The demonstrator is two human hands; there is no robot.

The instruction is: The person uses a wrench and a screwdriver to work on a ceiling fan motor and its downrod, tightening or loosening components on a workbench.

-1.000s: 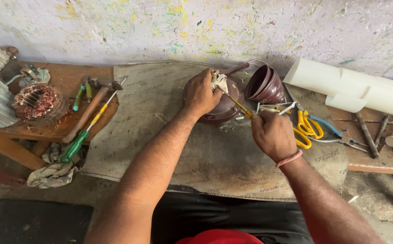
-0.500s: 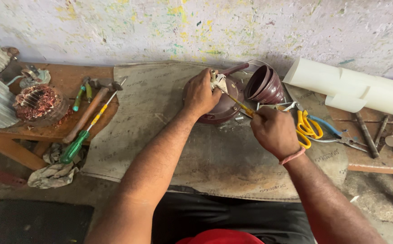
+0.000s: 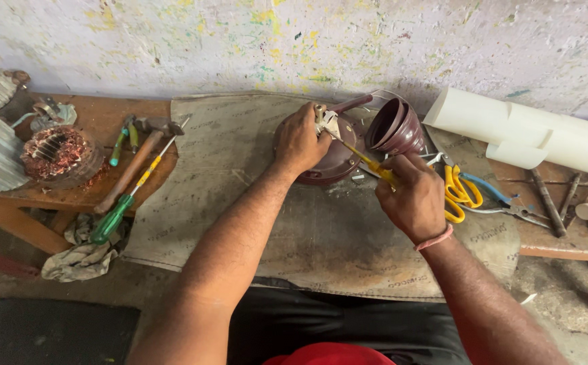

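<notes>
My left hand (image 3: pixel 300 140) rests on a round dark maroon metal housing (image 3: pixel 334 162) lying on a grey mat (image 3: pixel 240 196), its fingers pinching a small white part (image 3: pixel 327 123) at the top of the housing. A yellow-handled screwdriver (image 3: pixel 365 159) is gripped in my right hand (image 3: pixel 412 196), with its tip pointing up-left into that white part. Just behind my right hand a maroon cup-shaped cover (image 3: pixel 395 127) lies tilted on its side.
Yellow-handled scissors (image 3: pixel 457 192) and blue-handled pliers (image 3: pixel 493 196) lie right of my hand. White rolled sheet (image 3: pixel 544 135) sits at the right. On the left, a wooden bench (image 3: pixel 10 196) holds a copper-wound stator (image 3: pixel 61 152), hammer (image 3: pixel 132 169) and green screwdriver (image 3: pixel 115 216).
Both hands stay at the housing; the right hand with the screwdriver has shifted only slightly. Nothing was picked up or let go.
</notes>
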